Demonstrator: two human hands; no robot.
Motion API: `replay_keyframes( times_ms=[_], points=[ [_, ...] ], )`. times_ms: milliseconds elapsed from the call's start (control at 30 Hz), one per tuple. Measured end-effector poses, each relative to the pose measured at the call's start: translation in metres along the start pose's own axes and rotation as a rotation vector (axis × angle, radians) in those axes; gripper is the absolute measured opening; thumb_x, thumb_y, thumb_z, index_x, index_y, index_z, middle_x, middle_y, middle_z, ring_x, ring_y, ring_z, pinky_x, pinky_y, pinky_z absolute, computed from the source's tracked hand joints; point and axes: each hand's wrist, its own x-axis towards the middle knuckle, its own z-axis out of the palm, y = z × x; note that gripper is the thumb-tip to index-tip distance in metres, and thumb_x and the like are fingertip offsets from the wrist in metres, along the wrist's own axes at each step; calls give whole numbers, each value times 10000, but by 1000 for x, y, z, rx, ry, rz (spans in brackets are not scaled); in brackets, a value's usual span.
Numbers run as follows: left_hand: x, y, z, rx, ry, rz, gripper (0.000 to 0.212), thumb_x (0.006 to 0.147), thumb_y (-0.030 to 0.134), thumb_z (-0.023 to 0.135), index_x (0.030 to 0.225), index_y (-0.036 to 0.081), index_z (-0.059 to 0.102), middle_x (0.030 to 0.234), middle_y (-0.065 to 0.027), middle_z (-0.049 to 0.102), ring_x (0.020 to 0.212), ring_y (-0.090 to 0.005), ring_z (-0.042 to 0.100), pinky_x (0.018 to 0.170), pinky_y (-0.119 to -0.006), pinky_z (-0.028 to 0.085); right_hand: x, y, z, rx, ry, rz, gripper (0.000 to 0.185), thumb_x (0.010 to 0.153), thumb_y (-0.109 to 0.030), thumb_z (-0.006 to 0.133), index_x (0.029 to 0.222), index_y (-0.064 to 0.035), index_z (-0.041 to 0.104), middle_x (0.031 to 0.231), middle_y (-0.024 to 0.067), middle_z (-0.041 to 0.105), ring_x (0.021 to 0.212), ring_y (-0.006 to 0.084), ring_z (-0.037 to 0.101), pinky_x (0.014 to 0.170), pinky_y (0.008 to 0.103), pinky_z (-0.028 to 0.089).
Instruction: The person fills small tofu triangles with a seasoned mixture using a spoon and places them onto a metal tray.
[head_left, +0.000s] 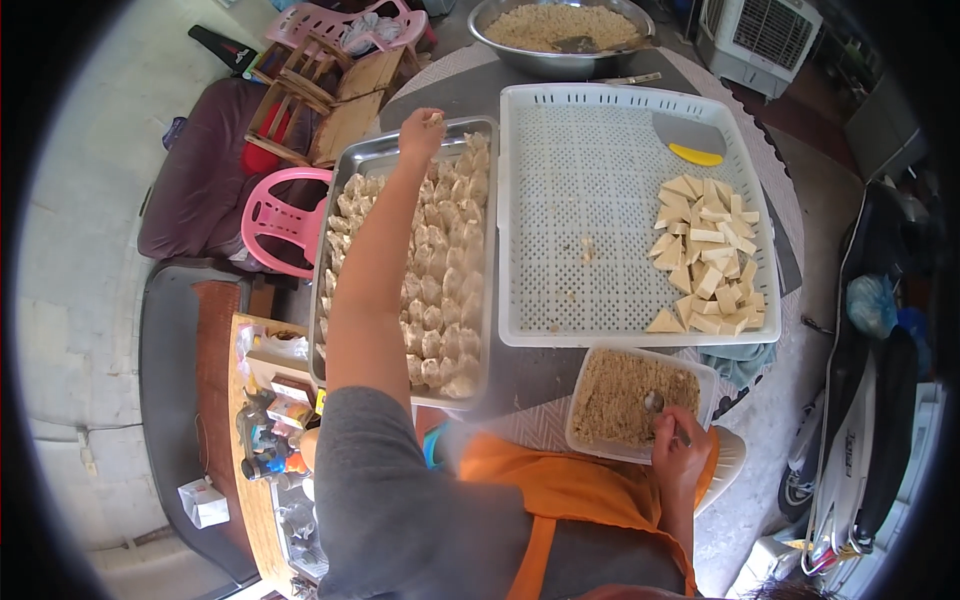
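Note:
My left hand reaches over the far end of a stainless steel tray, its fingers closed on a small pale piece that they mostly hide. Rows of pale, lumpy filled pieces fill much of this tray, partly covered by my forearm. In my right hand is a metal spoon, its bowl resting over brown crumbly filling in a clear plastic container. Cut tofu-like wedges and blocks lie piled at the right side of a white perforated plastic tray.
A scraper with a yellow handle lies in the white tray. Beyond it stand a knife and a large steel bowl of crumbly pale filling. A pink chair is at the left; a green cloth lies under the white tray's near edge.

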Motion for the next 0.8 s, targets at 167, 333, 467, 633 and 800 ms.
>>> replay_keyframes(
  times_ms=[167,333,467,633,800],
  points=[
    [1,-3,8,273,-123,-1,171,805,66,640,969,48,683,779,-18,660,739,-104,611,671,-276,483,0,-3,0,-4,9,76,79,797,52,565,855,56,619,692,150,634,637,219,655,590,278,508],
    [9,-18,1,328,-378,10,171,825,196,627,919,76,704,788,-94,676,705,-202,619,659,-332,471,1,-10,2,12,14,96,84,798,55,559,856,56,621,697,152,633,630,218,654,581,279,504],
    [12,-18,6,280,-471,247,266,888,237,595,995,-1,645,795,-22,631,716,-108,535,664,-265,444,2,-9,1,-5,-8,82,84,797,57,558,854,59,620,707,150,635,622,214,648,577,281,502],
    [7,-1,17,385,-574,168,224,841,197,638,965,11,653,758,-27,635,684,-114,545,636,-273,446,1,-11,1,-17,2,95,80,795,53,563,850,59,621,712,149,638,623,215,647,580,279,502],
    [-3,8,21,496,-534,274,224,773,147,693,959,26,663,732,-62,658,661,-140,596,617,-283,460,1,-11,1,-11,16,113,83,796,49,565,852,56,626,712,149,638,623,213,645,583,278,503]
  ],
)
